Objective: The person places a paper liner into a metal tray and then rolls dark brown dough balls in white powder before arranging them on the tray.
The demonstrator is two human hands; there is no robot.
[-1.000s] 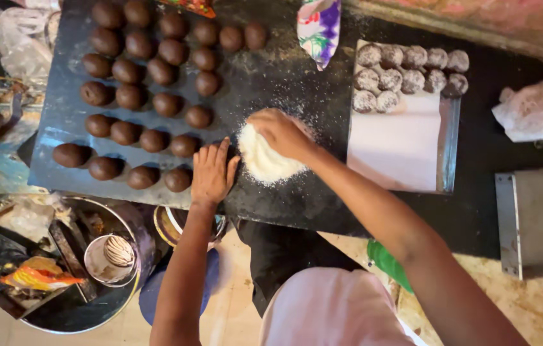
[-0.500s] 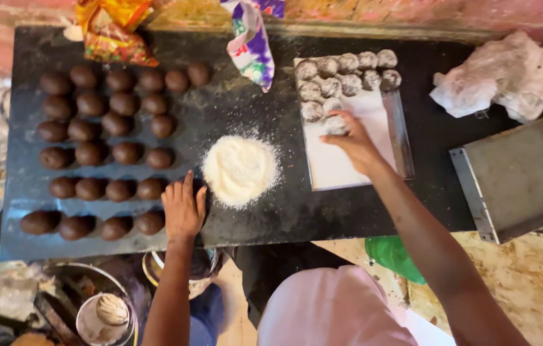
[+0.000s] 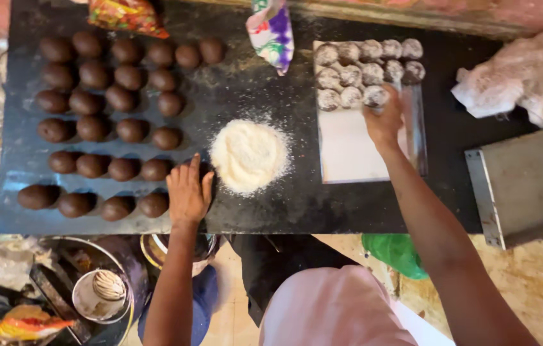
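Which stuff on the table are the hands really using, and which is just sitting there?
In use:
right hand setting a coated ball on the white tray
left hand beside the plain brown balls
white powder heap

Lying about:
colourful pouch
crumpled white plastic
metal tray
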